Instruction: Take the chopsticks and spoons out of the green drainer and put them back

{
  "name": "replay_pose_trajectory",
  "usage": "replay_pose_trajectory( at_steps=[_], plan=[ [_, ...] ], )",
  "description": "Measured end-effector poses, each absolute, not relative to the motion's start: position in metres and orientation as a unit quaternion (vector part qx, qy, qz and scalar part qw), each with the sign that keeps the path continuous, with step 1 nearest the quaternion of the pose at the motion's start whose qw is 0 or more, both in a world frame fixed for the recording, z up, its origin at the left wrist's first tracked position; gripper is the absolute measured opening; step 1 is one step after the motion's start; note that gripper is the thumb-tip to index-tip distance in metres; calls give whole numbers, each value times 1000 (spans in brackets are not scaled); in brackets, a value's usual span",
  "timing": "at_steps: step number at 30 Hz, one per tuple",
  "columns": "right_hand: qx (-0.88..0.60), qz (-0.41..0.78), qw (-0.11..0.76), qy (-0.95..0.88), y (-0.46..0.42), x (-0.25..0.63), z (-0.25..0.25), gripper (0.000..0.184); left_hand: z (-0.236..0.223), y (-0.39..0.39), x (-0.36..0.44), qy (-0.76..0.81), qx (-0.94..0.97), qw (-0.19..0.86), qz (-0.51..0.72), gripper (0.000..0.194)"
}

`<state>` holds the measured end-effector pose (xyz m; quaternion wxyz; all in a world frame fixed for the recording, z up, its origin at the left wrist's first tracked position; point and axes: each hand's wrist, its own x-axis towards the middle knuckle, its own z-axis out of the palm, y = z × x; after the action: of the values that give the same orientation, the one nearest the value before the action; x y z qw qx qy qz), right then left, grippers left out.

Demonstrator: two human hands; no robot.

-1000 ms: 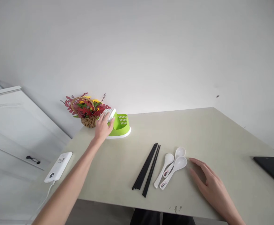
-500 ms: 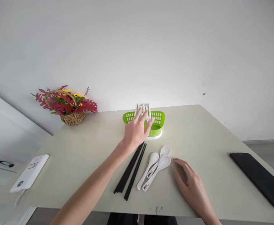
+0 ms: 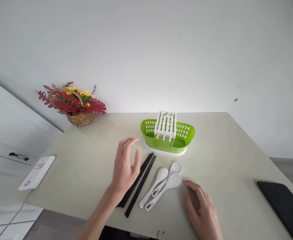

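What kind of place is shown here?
Probably a room in a home: a table bears chopsticks and white spoons, with a flower basket near the wall and a white cabinet beside it.

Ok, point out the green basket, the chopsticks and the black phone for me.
Green basket (image 3: 159, 144): head view, front wall.
Chopsticks (image 3: 139, 191): head view, middle of the right-hand pair.
Black phone (image 3: 284, 203): head view, its dark face.

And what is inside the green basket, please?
In the green basket, both ends show part of the green floor, with nothing lying on those visible parts. The white rack covers the middle, so what is under it cannot be seen.
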<state>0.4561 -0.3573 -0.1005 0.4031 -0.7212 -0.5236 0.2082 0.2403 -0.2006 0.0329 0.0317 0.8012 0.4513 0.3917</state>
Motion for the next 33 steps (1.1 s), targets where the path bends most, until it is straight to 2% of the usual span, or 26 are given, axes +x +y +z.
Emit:
replay_pose_trajectory(
  at_steps=[3,7,11,16,20,24,28,33],
  plan=[
    [-725,193,415,-514,-357,453,-101,26,2,-219,187,530,775,106,327,23],
    [-723,189,435,-503,-356,448,-100,26,-33,-251,138,593,732,220,254,28],
    [-721,200,432,-503,-357,449,-101,25,-44,-273,125,619,697,267,247,34],
    [-723,200,427,-505,-355,455,-101,31,-48,-279,129,597,734,217,240,36],
    [-721,129,437,-522,-334,464,-83,51,-54,-280,126,583,749,188,254,35],
    [-722,83,404,-555,-301,470,-57,65,-56,-283,122,559,766,189,255,31],
    [-716,91,363,-590,-277,472,-52,62,-54,-286,121,547,774,190,256,31],
    [-706,105,338,-613,-267,474,-71,57,-57,-285,121,540,781,167,266,32]
  ],
)
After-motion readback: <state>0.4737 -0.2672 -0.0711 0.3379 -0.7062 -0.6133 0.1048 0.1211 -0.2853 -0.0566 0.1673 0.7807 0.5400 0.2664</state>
